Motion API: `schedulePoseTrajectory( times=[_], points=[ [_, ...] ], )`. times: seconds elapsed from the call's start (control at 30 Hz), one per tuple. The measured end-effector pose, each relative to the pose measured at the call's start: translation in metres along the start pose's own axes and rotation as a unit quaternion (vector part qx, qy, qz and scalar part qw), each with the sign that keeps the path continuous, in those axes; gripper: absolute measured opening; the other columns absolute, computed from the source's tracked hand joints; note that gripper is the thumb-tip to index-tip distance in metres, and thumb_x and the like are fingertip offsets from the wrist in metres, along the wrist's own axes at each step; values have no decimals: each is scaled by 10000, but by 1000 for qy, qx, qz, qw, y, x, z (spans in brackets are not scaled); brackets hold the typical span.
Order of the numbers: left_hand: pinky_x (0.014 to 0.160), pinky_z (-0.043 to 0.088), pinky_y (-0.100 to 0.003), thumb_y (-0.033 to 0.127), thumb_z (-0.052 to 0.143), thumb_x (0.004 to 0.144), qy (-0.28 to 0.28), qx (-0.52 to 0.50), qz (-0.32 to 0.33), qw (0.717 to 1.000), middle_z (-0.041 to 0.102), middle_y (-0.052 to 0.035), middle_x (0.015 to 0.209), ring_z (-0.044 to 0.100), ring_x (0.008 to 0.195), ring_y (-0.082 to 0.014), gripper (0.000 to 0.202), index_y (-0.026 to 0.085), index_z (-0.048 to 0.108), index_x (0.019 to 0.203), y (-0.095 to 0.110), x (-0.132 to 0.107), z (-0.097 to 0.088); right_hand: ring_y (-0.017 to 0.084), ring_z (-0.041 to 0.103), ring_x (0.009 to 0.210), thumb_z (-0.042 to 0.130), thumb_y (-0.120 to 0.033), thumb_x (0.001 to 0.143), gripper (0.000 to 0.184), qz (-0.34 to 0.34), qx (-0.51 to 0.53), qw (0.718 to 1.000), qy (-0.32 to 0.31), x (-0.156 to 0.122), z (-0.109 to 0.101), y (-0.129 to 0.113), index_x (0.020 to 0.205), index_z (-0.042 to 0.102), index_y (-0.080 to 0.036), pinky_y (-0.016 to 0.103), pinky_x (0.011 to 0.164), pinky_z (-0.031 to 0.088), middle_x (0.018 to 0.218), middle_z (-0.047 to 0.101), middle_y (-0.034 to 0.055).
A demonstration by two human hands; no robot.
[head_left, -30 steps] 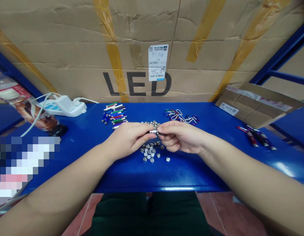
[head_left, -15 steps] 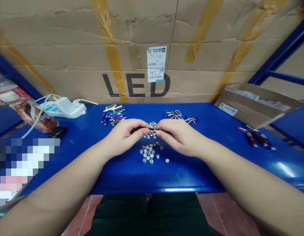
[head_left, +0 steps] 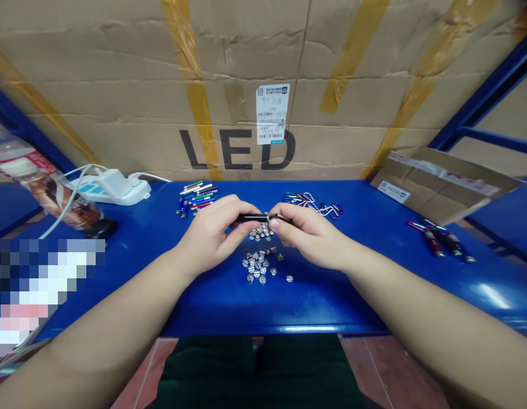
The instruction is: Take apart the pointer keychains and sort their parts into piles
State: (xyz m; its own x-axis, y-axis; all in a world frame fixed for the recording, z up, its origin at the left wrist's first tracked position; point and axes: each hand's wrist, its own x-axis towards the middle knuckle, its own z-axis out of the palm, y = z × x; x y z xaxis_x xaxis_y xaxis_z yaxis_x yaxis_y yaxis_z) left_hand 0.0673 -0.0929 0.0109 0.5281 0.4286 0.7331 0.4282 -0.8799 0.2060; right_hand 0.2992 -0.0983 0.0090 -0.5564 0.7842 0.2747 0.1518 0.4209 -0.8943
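My left hand [head_left: 212, 233] and my right hand [head_left: 308, 234] meet above the middle of the blue table, both gripping a slim black metal tube [head_left: 252, 218], probably a mini torch body. The left fingers wrap its left end. The right thumb and fingers pinch its right end, near a silver collar [head_left: 268, 217]. Just below the tube lies a small cluster of slotted silver metal caps [head_left: 260, 231], partly hidden by my fingers. A larger scatter of the same caps [head_left: 259, 264] lies nearer me, between my forearms.
Coloured mini torches [head_left: 198, 197] lie left of my hands, and coloured carabiners [head_left: 313, 204] lie to the right. Red and dark torches [head_left: 441, 241] lie at the far right. A power strip [head_left: 110, 188], a plastic bottle [head_left: 46, 193] and a flattened carton [head_left: 442, 184] also stand on the table.
The black tube now shows as a long horizontal piece between my hands, held slightly higher. My hands have shifted to its ends, and the caps on the table have not visibly moved.
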Motion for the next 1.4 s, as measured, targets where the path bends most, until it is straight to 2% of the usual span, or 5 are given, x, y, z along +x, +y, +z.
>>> schedulePoseTrajectory(
  times=[0.3,0.63,0.83,1.03,1.4],
  points=[
    [789,542,-294,330,629,986,-58,-68,-100,991,730,-57,975,676,873,-180,168,183,669,1056,1,0,-1,161,595,775,503,-252,1041,143,-126,-230,965,3,-1,-10,-3,1015,623,-179,280,721,434,897,680,38],
    [580,526,-249,375,565,1005,-163,-267,-264,912,671,-5,819,637,585,-116,221,174,630,1069,2,-1,9,196,643,857,511,-233,1033,121,-145,-284,948,10,1,-10,5,1000,612,-176,307,762,471,958,710,81],
    [785,564,-323,357,597,990,-147,-169,-218,950,748,-58,1003,709,886,-194,214,188,650,1110,-4,-3,9,158,644,750,583,-267,998,96,-101,-193,975,44,0,-9,6,993,619,-178,277,699,488,870,702,34],
    [834,581,-344,348,611,990,-131,-177,-219,951,769,-69,1067,734,948,-212,230,193,666,1150,-7,-5,10,168,668,741,636,-246,950,80,-99,-219,968,65,2,-10,8,909,667,-184,287,699,490,835,734,36],
    [728,556,-322,388,630,968,-130,-153,-217,955,764,-52,947,711,820,-198,201,188,649,972,-4,-4,10,127,529,596,592,-187,872,157,-105,-282,950,80,3,-6,9,728,532,-206,249,607,389,645,606,-16]
  ],
)
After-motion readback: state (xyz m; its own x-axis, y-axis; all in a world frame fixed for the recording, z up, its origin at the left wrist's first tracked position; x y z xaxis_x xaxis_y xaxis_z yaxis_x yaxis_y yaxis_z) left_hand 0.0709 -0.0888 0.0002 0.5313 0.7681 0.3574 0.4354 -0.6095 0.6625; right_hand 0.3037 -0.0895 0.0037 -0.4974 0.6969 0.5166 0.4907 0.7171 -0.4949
